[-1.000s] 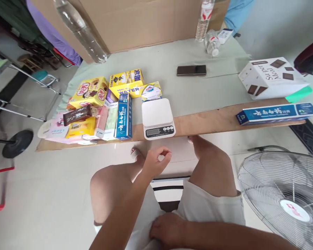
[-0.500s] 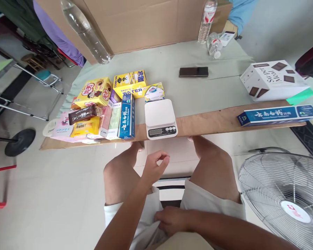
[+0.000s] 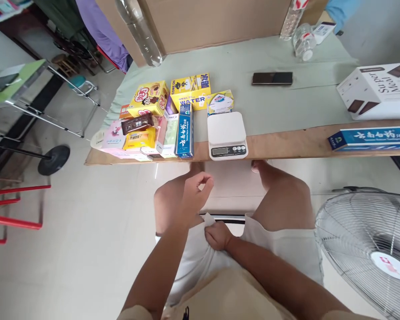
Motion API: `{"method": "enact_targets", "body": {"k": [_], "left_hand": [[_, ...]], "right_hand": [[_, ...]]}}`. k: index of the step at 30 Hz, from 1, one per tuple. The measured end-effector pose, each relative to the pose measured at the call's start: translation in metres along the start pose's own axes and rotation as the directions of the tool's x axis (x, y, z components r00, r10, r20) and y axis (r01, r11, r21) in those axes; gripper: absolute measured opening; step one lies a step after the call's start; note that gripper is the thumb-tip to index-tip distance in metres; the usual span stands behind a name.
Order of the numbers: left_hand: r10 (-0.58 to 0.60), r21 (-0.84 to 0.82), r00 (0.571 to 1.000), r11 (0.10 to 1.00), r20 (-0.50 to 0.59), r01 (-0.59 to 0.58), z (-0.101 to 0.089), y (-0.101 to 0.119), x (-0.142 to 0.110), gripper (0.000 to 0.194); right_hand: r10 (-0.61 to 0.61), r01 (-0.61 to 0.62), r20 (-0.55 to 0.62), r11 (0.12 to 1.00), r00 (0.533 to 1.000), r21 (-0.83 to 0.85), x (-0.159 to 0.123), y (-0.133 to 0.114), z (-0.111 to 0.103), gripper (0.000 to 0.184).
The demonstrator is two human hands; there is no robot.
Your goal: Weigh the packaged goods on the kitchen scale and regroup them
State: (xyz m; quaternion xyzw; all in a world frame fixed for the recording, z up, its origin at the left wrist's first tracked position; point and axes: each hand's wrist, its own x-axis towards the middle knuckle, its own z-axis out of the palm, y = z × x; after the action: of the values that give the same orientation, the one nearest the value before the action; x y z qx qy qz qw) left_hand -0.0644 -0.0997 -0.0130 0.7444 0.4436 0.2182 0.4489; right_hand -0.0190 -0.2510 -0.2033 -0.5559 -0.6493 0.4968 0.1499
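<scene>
My left hand (image 3: 197, 192) hovers above my knee, short of the table edge. Its thumb and curled fingers form a loop, and nothing shows inside it. In my lap, my right hand (image 3: 218, 235) is closed on the cloth of my white shorts (image 3: 196, 249), pulling up a fold. A white kitchen scale (image 3: 226, 129) sits at the table's front edge, nearest my left hand, its plate bare. Left of it stands a blue toothpaste box (image 3: 185, 131). A yellow soap box (image 3: 220, 102) lies right behind the scale.
Snack boxes, including a yellow one (image 3: 149, 98), crowd the table's left. A phone (image 3: 272, 78), plastic bottles (image 3: 304, 43), a white box (image 3: 378, 91) and another toothpaste box (image 3: 373, 138) lie to the right. A fan (image 3: 370, 249) stands at the right; a red stool (image 3: 13, 213) at the left.
The view has swung, so the table sits further right and higher. My right hand has come up from low in the lap, drawing the shorts' cloth. My left hand keeps its curled shape.
</scene>
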Motion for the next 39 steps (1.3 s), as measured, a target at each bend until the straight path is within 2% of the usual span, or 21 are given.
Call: {"method": "enact_targets", "body": {"k": [3,5,7,8,11,14,17,20,25,28,31,33,34,35,36,37,38,39], "left_hand": [[0.049,0.081,0.984,0.996,-0.172,-0.036,-0.016,-0.004,0.011,0.012],[0.091,0.113,0.950,0.992,-0.300,-0.059,-0.022,-0.008,0.031,0.013],[0.129,0.205,0.906,0.977,-0.402,-0.048,-0.026,-0.012,0.055,0.024],[0.143,0.277,0.891,0.961,-0.431,-0.020,-0.026,-0.014,0.067,0.035],[0.154,0.488,0.893,0.869,-0.423,0.082,-0.023,-0.022,0.095,0.061],[0.197,0.560,0.894,0.826,-0.402,0.069,-0.017,-0.034,0.108,0.055],[0.274,0.558,0.847,0.829,-0.456,0.032,-0.012,-0.042,0.111,0.043],[0.289,0.530,0.814,0.848,-0.503,0.026,-0.013,-0.042,0.110,0.044],[0.190,0.447,0.846,0.892,-0.498,0.063,-0.027,-0.028,0.088,0.048],[0.196,0.445,0.843,0.893,-0.501,0.057,-0.037,-0.019,0.057,0.041],[0.180,0.403,0.845,0.914,-0.503,0.046,-0.040,-0.004,0.026,0.041],[0.172,0.368,0.864,0.930,-0.474,0.017,-0.036,0.015,0.018,0.045],[0.189,0.359,0.875,0.933,-0.446,-0.018,-0.031,0.028,0.018,0.046],[0.221,0.355,0.885,0.932,-0.410,-0.069,-0.024,0.042,0.023,0.046],[0.265,0.353,0.893,0.926,-0.364,-0.130,-0.015,0.058,0.032,0.046],[0.310,0.349,0.897,0.917,-0.315,-0.194,-0.003,0.074,0.044,0.046],[0.353,0.339,0.898,0.905,-0.263,-0.257,0.012,0.090,0.059,0.046],[0.395,0.323,0.895,0.891,-0.205,-0.319,0.029,0.105,0.078,0.046]], "right_hand": [[0.048,-0.048,-0.104,0.999,0.993,0.006,-0.008,-0.006,0.003,0.044],[0.088,-0.087,-0.218,0.996,0.972,0.017,-0.008,-0.007,-0.011,0.045],[0.108,-0.103,-0.349,0.994,0.931,0.032,-0.007,-0.009,-0.035,0.034],[0.102,-0.095,-0.410,0.995,0.906,0.037,-0.006,-0.011,-0.049,0.028],[0.027,-0.009,-0.550,0.999,0.835,0.035,-0.009,-0.023,-0.091,0.044],[-0.076,0.114,-0.608,0.993,0.790,0.023,-0.008,-0.038,-0.118,0.038],[-0.160,0.222,-0.628,0.975,0.762,0.021,0.001,-0.049,-0.126,0.033],[-0.219,0.304,-0.634,0.952,0.742,0.027,0.014,-0.056,-0.126,0.031],[-0.320,0.422,-0.639,0.907,0.699,0.007,0.012,-0.069,-0.131,0.028],[-0.385,0.496,-0.677,0.867,0.627,-0.034,-0.008,-0.072,-0.145,0.029],[-0.396,0.539,-0.779,0.838,0.485,-0.090,-0.036,-0.070,-0.180,0.029],[-0.321,0.515,-0.886,0.850,0.336,-0.112,-0.053,-0.068,-0.219,0.028],[-0.258,0.491,-0.938,0.863,0.231,-0.117,-0.061,-0.065,-0.242,0.028],[-0.143,0.434,-0.986,0.896,0.089,-0.091,-0.068,-0.060,-0.266,0.029],[-0.074,0.373,-0.994,0.923,-0.083,-0.100,-0.076,-0.054,-0.291,0.028],[-0.046,0.322,-0.970,0.939,-0.237,-0.123,-0.083,-0.044,-0.314,0.026],[-0.032,0.269,-0.933,0.953,-0.359,-0.136,-0.092,-0.031,-0.335,0.024],[-0.018,0.202,-0.892,0.972,-0.452,-0.121,-0.100,-0.015,-0.352,0.021]]}}
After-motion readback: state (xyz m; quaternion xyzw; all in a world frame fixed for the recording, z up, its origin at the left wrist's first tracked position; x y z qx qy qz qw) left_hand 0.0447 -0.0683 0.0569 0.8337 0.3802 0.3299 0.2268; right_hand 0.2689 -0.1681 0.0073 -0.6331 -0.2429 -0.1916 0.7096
